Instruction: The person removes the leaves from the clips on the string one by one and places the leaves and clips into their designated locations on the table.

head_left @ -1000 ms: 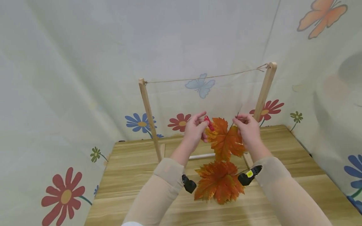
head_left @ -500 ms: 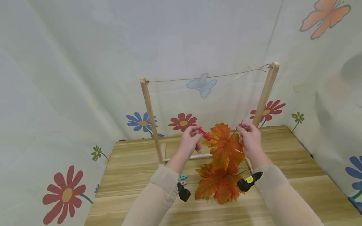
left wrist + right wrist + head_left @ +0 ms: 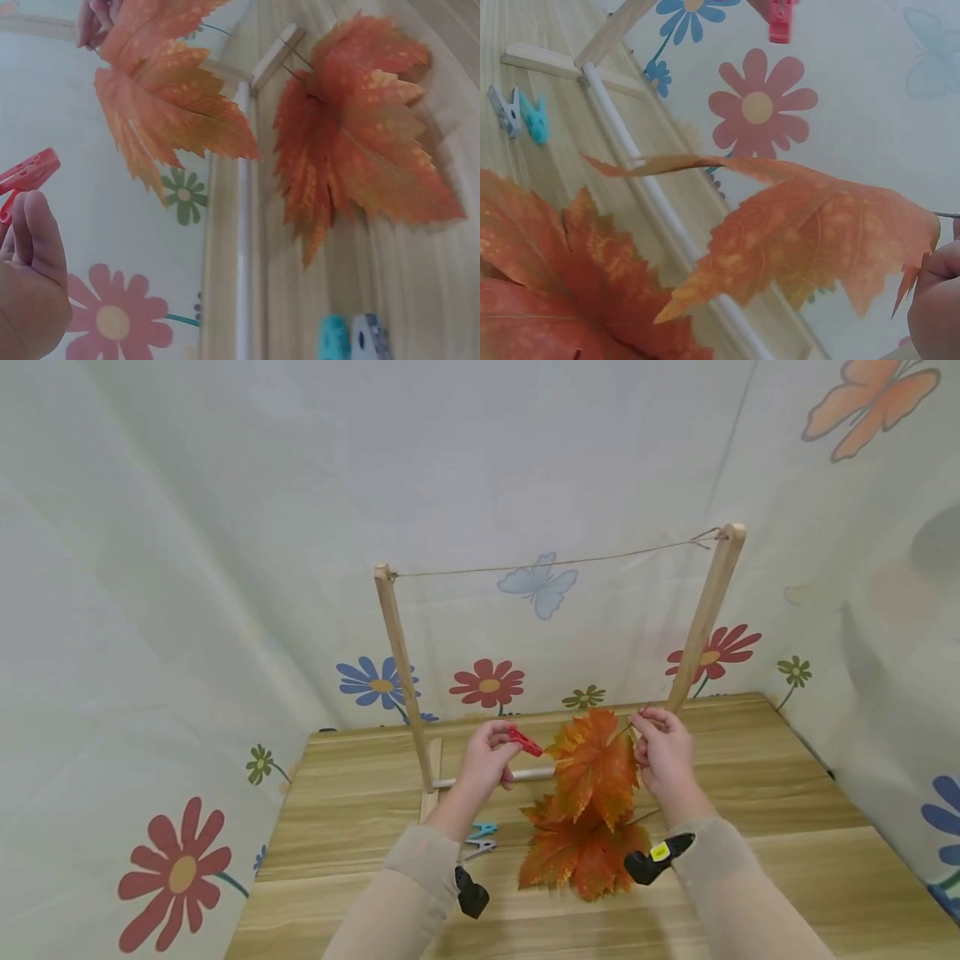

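Note:
My left hand (image 3: 486, 758) pinches a red clothespin (image 3: 525, 742) between thumb and fingers, its tip pointing right toward a leaf. An orange artificial maple leaf (image 3: 596, 764) hangs by its stem from my right hand (image 3: 664, 752), which pinches the stem near the leaf's base. Clothespin and held leaf are apart in the left wrist view. Below, a second orange maple leaf (image 3: 581, 860) lies on the table, partly covered by the held one in the head view. Left of it lie a teal clothespin (image 3: 483, 830) and a grey clothespin (image 3: 480, 847).
A wooden frame with a left post (image 3: 401, 668) and a right post (image 3: 705, 618) stands on the table (image 3: 352, 827). Twine (image 3: 555, 562) runs between the post tops, and a white rod (image 3: 534, 773) joins them low down. A flower-printed cloth (image 3: 300, 527) hangs behind.
Both hands have come lower, bringing the red clothespin and the held leaf down with them. The left hand has also shifted left, and the teal and grey clothespins have come into sight.

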{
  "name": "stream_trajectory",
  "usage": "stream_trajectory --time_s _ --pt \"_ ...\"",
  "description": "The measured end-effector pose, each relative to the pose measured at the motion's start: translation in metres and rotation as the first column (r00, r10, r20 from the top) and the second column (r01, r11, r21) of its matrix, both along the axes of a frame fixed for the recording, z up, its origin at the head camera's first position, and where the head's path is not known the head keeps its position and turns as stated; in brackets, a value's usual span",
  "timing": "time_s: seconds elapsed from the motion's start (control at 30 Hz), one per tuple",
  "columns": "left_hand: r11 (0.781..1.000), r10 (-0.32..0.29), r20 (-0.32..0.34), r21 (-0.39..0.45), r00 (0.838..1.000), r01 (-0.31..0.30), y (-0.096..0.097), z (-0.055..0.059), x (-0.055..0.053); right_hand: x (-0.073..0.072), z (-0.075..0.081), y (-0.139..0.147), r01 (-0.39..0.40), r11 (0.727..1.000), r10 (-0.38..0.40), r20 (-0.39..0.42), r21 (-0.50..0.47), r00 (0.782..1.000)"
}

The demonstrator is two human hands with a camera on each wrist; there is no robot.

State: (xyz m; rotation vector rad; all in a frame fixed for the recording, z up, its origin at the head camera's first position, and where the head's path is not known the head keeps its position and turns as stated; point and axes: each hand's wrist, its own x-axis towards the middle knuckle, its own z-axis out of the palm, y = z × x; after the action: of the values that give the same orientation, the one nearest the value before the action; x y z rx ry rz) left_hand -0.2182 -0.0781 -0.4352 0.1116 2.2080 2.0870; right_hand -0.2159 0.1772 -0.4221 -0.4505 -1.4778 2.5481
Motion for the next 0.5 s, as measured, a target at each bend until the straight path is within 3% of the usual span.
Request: stream_trajectory --time_s 0.23,0.5 --pt "0.998 0.043 0.004 -0.037 0.999 -0.042 -0.01 -0.02 0.006 0.006 -0.02 0.003 0.006 0.998 -0.005 0.031 -0.055 1.0" --pt "0.998 0.027 0.036 -0.049 0.999 -0.025 -0.02 -0.042 0.015 0.017 -0.042 0.003 0.012 0.993 -0.006 0.053 -0.114 0.999"
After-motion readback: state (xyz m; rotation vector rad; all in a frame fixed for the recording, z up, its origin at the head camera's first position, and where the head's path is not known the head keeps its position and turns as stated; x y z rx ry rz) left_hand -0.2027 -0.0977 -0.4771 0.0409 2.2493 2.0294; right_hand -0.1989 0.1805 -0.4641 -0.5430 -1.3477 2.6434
